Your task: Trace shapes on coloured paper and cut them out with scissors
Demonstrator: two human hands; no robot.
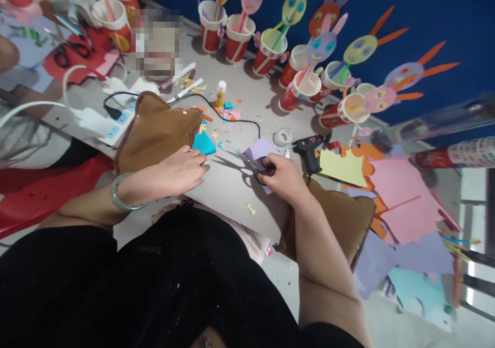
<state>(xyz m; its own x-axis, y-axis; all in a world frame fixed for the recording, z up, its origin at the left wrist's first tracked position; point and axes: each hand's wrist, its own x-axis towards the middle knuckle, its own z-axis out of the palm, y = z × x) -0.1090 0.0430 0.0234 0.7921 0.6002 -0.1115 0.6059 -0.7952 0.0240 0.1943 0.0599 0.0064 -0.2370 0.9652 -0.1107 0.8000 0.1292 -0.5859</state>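
Note:
My right hand (285, 177) has its fingers through the dark handles of a pair of scissors (261, 168). The scissor blades point left, low over a piece of purple paper (263, 147) on the table. To the left, my left hand (180, 168), with a bracelet on its wrist, is closed with curled fingers at a piece of blue paper (204, 143). Its fingertips are partly hidden, and the paper's near edge goes under them. Small paper scraps (232, 113) lie just beyond the hands.
Brown cushions (154, 131) (340, 214) flank the work spot. A black glue gun (309, 152), a tape roll (283, 136) and a glue stick (220, 94) stand or lie close by. Paper cups with rabbit faces (265, 54) line the blue partition. A power strip (118, 126) trails cables. Coloured sheets (406, 193) lie right.

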